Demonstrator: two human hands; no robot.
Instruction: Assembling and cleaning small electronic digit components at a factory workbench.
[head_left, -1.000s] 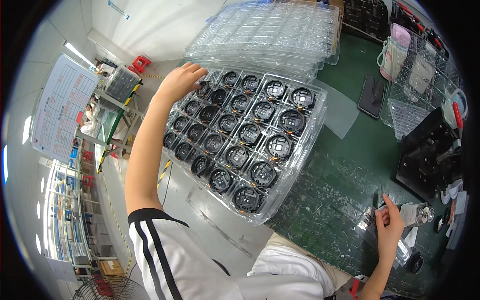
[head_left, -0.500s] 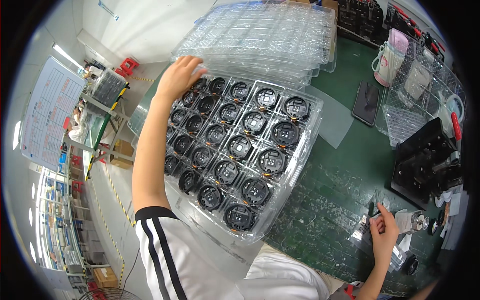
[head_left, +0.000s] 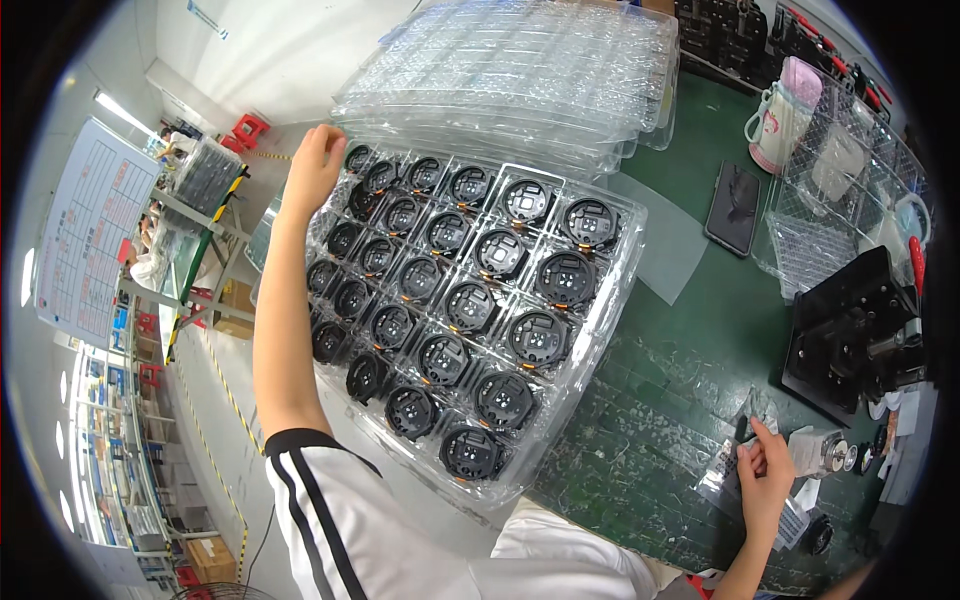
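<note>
A clear plastic tray [head_left: 628,262] holds rows of round black watch-case-like parts [head_left: 565,278], some with small orange bits on their rims. At the tray's far left corner is my left hand [head_left: 318,168], its fingers curled over the edge and partly hidden. My right hand [head_left: 766,472] rests low on the right of the green table, fingers bent, thumb and index finger close to a small dark piece [head_left: 743,428] and a clear plastic bag [head_left: 716,470]. What lies between those fingers is too small to make out.
A tall stack of clear trays [head_left: 510,70] stands behind. To the right are a phone [head_left: 733,208], a pink-and-white cup [head_left: 783,118], a black metal fixture [head_left: 850,335] and a small clear jar [head_left: 818,450]. The green table's [head_left: 640,400] near edge crosses below.
My left hand has moved left and slightly down to the tray's corner, its fingers now curled. The tray's left side has shifted left and toward me. My right hand has barely moved.
</note>
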